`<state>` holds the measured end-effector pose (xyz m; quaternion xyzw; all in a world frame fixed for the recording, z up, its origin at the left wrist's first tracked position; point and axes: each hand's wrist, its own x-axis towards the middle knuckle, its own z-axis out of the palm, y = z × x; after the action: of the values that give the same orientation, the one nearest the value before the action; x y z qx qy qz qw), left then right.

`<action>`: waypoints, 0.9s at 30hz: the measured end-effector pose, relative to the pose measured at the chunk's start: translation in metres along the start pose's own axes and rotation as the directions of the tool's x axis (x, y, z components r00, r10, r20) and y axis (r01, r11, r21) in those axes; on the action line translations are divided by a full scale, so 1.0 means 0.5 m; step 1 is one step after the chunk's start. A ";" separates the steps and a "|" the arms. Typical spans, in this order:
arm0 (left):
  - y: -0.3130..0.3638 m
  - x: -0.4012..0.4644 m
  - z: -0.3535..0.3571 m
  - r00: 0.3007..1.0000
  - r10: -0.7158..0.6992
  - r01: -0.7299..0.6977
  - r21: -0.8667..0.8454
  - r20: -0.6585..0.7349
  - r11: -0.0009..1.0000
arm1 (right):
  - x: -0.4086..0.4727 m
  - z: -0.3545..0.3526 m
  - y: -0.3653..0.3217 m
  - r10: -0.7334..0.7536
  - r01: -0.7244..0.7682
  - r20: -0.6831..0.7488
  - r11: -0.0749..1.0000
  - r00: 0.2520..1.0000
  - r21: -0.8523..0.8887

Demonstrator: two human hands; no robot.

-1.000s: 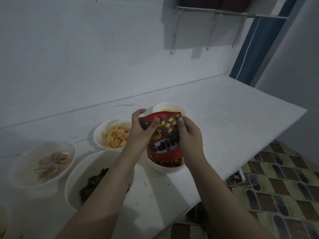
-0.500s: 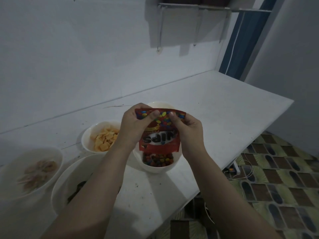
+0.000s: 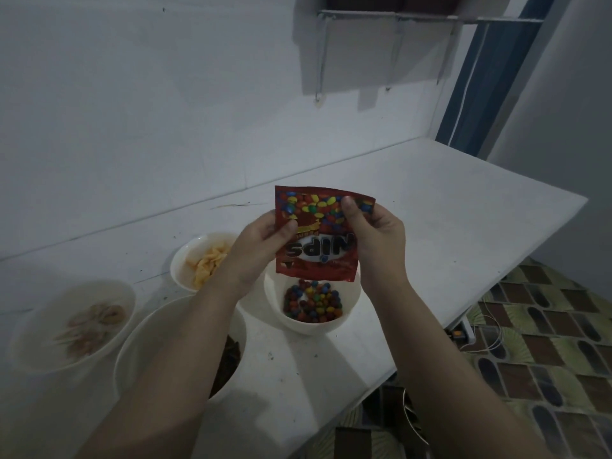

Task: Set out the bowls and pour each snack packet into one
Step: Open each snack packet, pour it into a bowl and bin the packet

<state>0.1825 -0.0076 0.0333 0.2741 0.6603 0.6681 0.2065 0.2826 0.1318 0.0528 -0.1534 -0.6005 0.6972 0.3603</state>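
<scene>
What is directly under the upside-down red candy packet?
A white round bowl of multicoloured coated candies. The red candy packet covers the bowl's far rim.

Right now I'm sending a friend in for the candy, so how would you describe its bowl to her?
On the white table against the wall stand four white bowls. Take the candy bowl, nearest the table's open front edge, right under the upside-down red packet. Only it holds small round multicoloured candies; its neighbours hold yellow chips, pale rings or something dark.
</scene>
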 end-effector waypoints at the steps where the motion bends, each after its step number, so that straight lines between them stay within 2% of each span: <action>1: 0.006 -0.001 0.006 0.999 0.010 -0.012 -0.054 -0.036 0.998 | -0.002 0.003 0.005 -0.002 0.002 -0.008 1.000 1.000 -0.027; 3: 0.007 -0.001 0.016 0.996 0.029 -0.035 -0.072 -0.089 0.997 | -0.009 0.006 0.022 0.026 -0.026 0.000 0.996 1.000 -0.081; 9: -0.010 -0.008 0.021 0.979 0.030 -0.051 -0.098 -0.204 0.994 | -0.022 -0.002 0.039 0.129 -0.123 0.122 0.991 0.984 -0.050; 15: -0.011 -0.007 0.019 0.981 0.018 -0.043 -0.128 -0.193 0.991 | -0.026 -0.006 0.046 0.154 -0.140 0.203 0.987 0.967 -0.083; 20: -0.015 -0.005 0.010 0.969 0.036 -0.070 -0.132 -0.244 0.989 | -0.026 -0.019 0.052 0.215 -0.172 0.203 0.963 0.955 -0.209; 24: -0.019 -0.005 0.005 0.961 0.009 -0.059 -0.171 -0.277 0.983 | -0.029 -0.025 0.073 0.365 -0.243 0.258 0.882 0.894 -0.404; 27: -0.020 -0.008 0.002 0.951 -0.011 -0.063 -0.226 -0.309 0.972 | -0.024 -0.029 0.081 0.354 -0.158 0.273 0.821 0.894 -0.548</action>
<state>0.1854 -0.0089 0.0227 0.1492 0.5978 0.7780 0.1229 0.2871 0.1333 0.0082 -0.1929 -0.7930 0.5708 0.0903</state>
